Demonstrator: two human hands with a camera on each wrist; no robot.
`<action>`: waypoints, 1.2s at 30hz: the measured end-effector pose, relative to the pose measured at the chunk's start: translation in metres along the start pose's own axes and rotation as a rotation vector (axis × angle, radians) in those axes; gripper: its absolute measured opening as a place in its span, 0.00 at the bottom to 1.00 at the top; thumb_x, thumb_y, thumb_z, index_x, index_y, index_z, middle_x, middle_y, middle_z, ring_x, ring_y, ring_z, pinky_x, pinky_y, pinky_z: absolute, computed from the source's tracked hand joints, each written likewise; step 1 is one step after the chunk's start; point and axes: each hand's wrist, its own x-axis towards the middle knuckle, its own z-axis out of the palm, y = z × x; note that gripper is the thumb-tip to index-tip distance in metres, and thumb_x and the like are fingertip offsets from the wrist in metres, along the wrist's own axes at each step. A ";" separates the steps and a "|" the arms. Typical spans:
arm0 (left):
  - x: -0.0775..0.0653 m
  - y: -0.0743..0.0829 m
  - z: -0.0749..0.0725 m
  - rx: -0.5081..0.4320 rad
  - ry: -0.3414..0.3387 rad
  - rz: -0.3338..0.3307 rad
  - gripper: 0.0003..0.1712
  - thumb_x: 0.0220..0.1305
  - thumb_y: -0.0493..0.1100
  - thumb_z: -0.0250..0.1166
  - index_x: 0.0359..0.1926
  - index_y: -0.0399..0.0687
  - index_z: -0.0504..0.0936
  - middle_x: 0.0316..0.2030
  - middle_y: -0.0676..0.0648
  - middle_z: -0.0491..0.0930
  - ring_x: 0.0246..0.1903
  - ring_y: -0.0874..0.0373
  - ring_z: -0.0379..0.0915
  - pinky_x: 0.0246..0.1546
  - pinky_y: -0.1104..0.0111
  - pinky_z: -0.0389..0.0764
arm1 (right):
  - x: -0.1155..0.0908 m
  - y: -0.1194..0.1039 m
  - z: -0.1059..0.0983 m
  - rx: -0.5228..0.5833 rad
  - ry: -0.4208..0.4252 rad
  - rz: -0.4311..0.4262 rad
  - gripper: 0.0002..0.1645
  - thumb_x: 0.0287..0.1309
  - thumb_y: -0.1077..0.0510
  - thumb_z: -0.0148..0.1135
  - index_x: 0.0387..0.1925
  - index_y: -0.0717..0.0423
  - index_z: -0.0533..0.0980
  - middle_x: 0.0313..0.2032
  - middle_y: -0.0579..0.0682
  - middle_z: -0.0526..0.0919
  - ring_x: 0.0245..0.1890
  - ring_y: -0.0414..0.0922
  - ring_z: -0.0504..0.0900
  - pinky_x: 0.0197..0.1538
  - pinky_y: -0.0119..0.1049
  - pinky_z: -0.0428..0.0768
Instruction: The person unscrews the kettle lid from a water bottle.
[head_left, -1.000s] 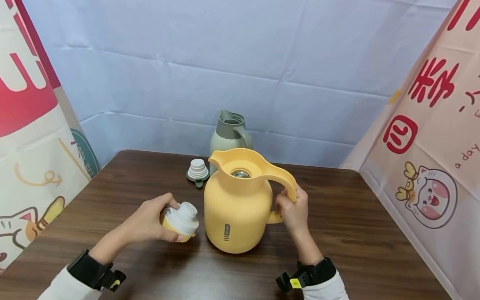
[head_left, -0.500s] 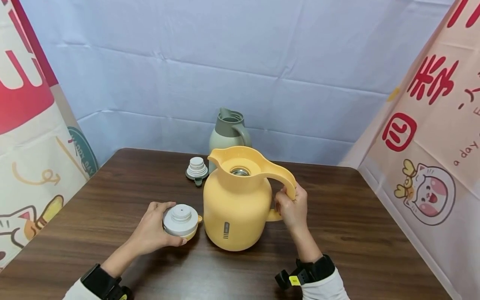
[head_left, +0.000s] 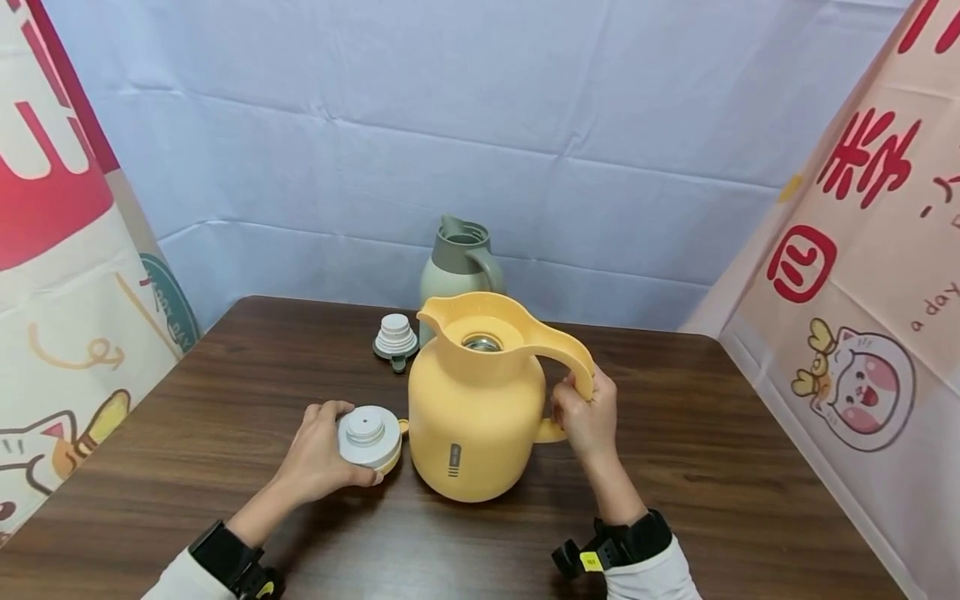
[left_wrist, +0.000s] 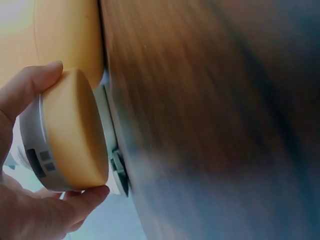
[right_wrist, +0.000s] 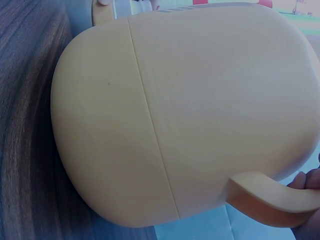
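A yellow vacuum jug (head_left: 476, 417) stands upright on the table, its mouth uncovered and its spout toward the left. Low on the jug's handle, my right hand (head_left: 591, 417) grips with curled fingers. My left hand (head_left: 318, 458) holds the jug's lid (head_left: 366, 437) by its sides, between thumb and fingers, just left of the jug. The lid is upside down: its white stopper faces up and its yellow top faces the table. In the left wrist view the lid (left_wrist: 75, 135) appears slightly above the tabletop. The right wrist view is filled by the jug's body (right_wrist: 175, 110).
Behind the yellow jug stands a green vacuum jug (head_left: 461, 258), also uncovered and partly hidden. Its white-and-green lid (head_left: 395, 340) lies stopper up to its left. The dark wooden table (head_left: 720, 467) is bordered by a pale backdrop cloth (head_left: 375, 150) and printed side cloths.
My left hand has turned the lid from tilted to stopper up, then moved it slightly right, toward the jug. The right hand and the jug have stayed in place.
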 end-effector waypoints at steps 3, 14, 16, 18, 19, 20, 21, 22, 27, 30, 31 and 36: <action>0.002 0.000 0.001 0.013 -0.017 0.001 0.56 0.19 0.51 0.83 0.52 0.32 0.67 0.43 0.36 0.65 0.41 0.46 0.67 0.41 0.54 0.71 | 0.000 -0.003 0.001 -0.012 -0.008 0.009 0.11 0.40 0.81 0.44 0.14 0.68 0.62 0.04 0.48 0.63 0.03 0.43 0.62 0.10 0.33 0.65; 0.003 0.001 0.006 0.026 -0.079 -0.011 0.58 0.14 0.53 0.84 0.50 0.31 0.67 0.41 0.35 0.65 0.39 0.46 0.67 0.39 0.55 0.73 | 0.000 0.000 0.001 -0.007 0.011 0.023 0.12 0.39 0.80 0.44 0.14 0.65 0.62 0.04 0.49 0.62 0.03 0.44 0.62 0.09 0.33 0.63; 0.003 0.002 0.007 0.029 -0.082 -0.021 0.58 0.14 0.53 0.84 0.50 0.31 0.67 0.40 0.36 0.65 0.39 0.46 0.67 0.39 0.55 0.72 | 0.000 0.001 0.000 0.000 0.013 0.019 0.11 0.39 0.80 0.44 0.14 0.65 0.62 0.04 0.50 0.62 0.03 0.45 0.62 0.09 0.33 0.63; 0.004 0.002 0.007 0.033 -0.087 -0.027 0.58 0.14 0.53 0.84 0.49 0.32 0.66 0.40 0.36 0.65 0.39 0.46 0.68 0.39 0.55 0.72 | 0.000 0.002 0.000 0.008 0.013 0.016 0.10 0.39 0.80 0.44 0.14 0.66 0.62 0.04 0.50 0.63 0.03 0.46 0.62 0.08 0.33 0.63; 0.004 0.002 0.007 0.036 -0.091 -0.030 0.58 0.14 0.53 0.84 0.49 0.32 0.66 0.40 0.36 0.64 0.38 0.46 0.68 0.39 0.55 0.72 | 0.000 0.002 0.000 0.011 0.012 0.016 0.10 0.39 0.80 0.45 0.14 0.67 0.62 0.04 0.50 0.63 0.03 0.46 0.62 0.09 0.33 0.63; 0.004 0.003 0.007 0.038 -0.098 -0.030 0.58 0.15 0.53 0.84 0.50 0.32 0.65 0.40 0.36 0.64 0.38 0.45 0.68 0.39 0.55 0.73 | 0.000 0.001 0.000 0.015 0.011 0.015 0.10 0.39 0.80 0.45 0.14 0.68 0.62 0.04 0.50 0.63 0.03 0.46 0.62 0.08 0.32 0.63; 0.004 0.003 0.007 0.043 -0.108 -0.030 0.59 0.15 0.53 0.84 0.50 0.32 0.65 0.41 0.35 0.63 0.38 0.45 0.68 0.39 0.55 0.73 | 0.000 0.001 0.001 0.016 0.010 0.017 0.10 0.40 0.80 0.45 0.14 0.68 0.62 0.04 0.50 0.63 0.03 0.47 0.62 0.09 0.32 0.63; 0.004 0.004 0.006 0.047 -0.119 -0.028 0.59 0.16 0.54 0.84 0.51 0.31 0.64 0.41 0.35 0.63 0.38 0.45 0.68 0.39 0.54 0.73 | 0.000 0.001 0.001 0.018 0.010 0.017 0.10 0.40 0.80 0.45 0.14 0.68 0.62 0.04 0.50 0.63 0.03 0.47 0.62 0.09 0.32 0.63; 0.005 0.005 0.000 0.070 -0.188 -0.005 0.57 0.20 0.50 0.83 0.52 0.31 0.64 0.40 0.35 0.65 0.39 0.46 0.68 0.39 0.55 0.73 | 0.000 0.001 0.001 0.021 0.007 0.023 0.09 0.39 0.80 0.44 0.15 0.68 0.62 0.04 0.50 0.63 0.03 0.46 0.62 0.09 0.32 0.63; 0.006 0.006 -0.005 0.071 -0.216 0.011 0.54 0.21 0.45 0.83 0.52 0.31 0.65 0.39 0.37 0.66 0.39 0.46 0.68 0.41 0.55 0.72 | 0.000 0.001 0.001 0.012 0.010 0.022 0.09 0.39 0.80 0.44 0.15 0.68 0.62 0.04 0.50 0.63 0.02 0.45 0.62 0.08 0.32 0.62; 0.006 0.006 -0.006 0.070 -0.222 0.013 0.54 0.21 0.44 0.82 0.52 0.31 0.65 0.39 0.37 0.66 0.40 0.46 0.68 0.42 0.55 0.72 | 0.000 0.001 0.001 0.007 0.012 0.022 0.09 0.39 0.80 0.44 0.15 0.67 0.62 0.04 0.50 0.63 0.02 0.45 0.62 0.08 0.32 0.62; 0.007 0.007 -0.008 0.063 -0.243 0.011 0.55 0.21 0.44 0.83 0.53 0.32 0.65 0.41 0.37 0.67 0.41 0.45 0.69 0.44 0.54 0.71 | -0.001 -0.007 0.003 -0.013 0.027 0.031 0.10 0.39 0.80 0.45 0.15 0.67 0.62 0.04 0.48 0.63 0.03 0.42 0.62 0.09 0.32 0.62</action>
